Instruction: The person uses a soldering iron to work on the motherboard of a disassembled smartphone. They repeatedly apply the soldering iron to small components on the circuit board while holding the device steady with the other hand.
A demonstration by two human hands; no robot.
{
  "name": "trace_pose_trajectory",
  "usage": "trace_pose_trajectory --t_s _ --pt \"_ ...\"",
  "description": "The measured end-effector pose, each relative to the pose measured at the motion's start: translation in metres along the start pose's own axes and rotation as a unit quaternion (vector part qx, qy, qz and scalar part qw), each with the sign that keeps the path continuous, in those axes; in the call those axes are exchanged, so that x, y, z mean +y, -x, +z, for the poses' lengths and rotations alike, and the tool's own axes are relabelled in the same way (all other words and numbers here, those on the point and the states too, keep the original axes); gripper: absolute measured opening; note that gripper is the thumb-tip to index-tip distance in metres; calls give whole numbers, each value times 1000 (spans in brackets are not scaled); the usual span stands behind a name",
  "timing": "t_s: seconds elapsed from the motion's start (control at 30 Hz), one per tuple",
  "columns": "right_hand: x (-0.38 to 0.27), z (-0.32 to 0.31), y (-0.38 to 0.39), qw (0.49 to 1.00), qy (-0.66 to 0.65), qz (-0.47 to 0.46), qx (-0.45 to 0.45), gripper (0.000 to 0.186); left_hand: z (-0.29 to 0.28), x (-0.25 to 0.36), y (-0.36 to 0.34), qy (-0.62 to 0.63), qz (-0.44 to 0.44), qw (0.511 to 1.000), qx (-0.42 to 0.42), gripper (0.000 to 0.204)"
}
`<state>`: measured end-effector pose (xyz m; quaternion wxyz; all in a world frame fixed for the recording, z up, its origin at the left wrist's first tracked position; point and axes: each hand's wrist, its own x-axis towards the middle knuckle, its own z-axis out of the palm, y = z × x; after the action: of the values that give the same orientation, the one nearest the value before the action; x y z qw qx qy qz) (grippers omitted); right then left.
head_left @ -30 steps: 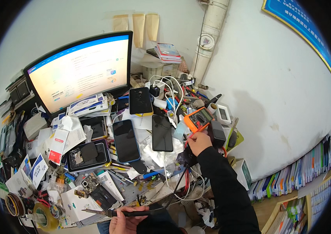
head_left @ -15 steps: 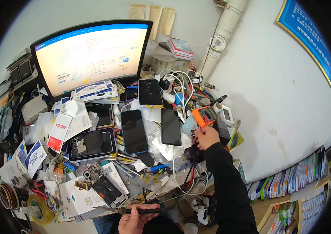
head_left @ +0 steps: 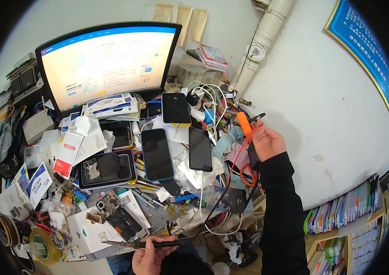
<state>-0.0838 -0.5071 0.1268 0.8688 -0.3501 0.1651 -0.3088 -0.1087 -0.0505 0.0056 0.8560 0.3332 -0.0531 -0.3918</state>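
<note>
Head view: orange-handled probe (head_left: 244, 124) with red lead pinched in right hand (head_left: 267, 143), raised over cluttered worktop (head_left: 157, 215) right of black phone (head_left: 200, 149). Black-handled tool (head_left: 157, 244) gripped in left hand (head_left: 148, 256) at near edge. Monitor (head_left: 107, 62) behind.

The counter (head_left: 157, 220) is heaped: a monitor (head_left: 107, 59) far left, phones (head_left: 157, 153) mid-counter, papers (head_left: 73, 149) left, tape rolls (head_left: 43, 243) near left.
</note>
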Motion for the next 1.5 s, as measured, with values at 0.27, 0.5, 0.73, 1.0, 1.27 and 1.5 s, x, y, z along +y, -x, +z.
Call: trace_pose_trajectory --t_s 0.27,0.5,0.73,1.0,1.27,1.5 --pt "31 -14 49 928 365 65 -40 47 0 -4 -2 7 2 1000 13 40" --pt "71 -48 149 547 805 -130 -188 61 5 -5 -4 -36 22 995 93 36" --pt "46 -53 162 485 849 -44 -206 40 2 1 -5 -9 11 999 31 41" --pt "-72 -54 164 811 566 129 -76 24 -3 4 -3 -6 35 998 42 40" --pt "-15 -61 105 796 602 -41 53 31 -8 -8 2 -2 -8 1000 20 40" --pt "48 -19 86 367 852 -372 -32 37 -3 -1 5 -6 9 999 35 42"
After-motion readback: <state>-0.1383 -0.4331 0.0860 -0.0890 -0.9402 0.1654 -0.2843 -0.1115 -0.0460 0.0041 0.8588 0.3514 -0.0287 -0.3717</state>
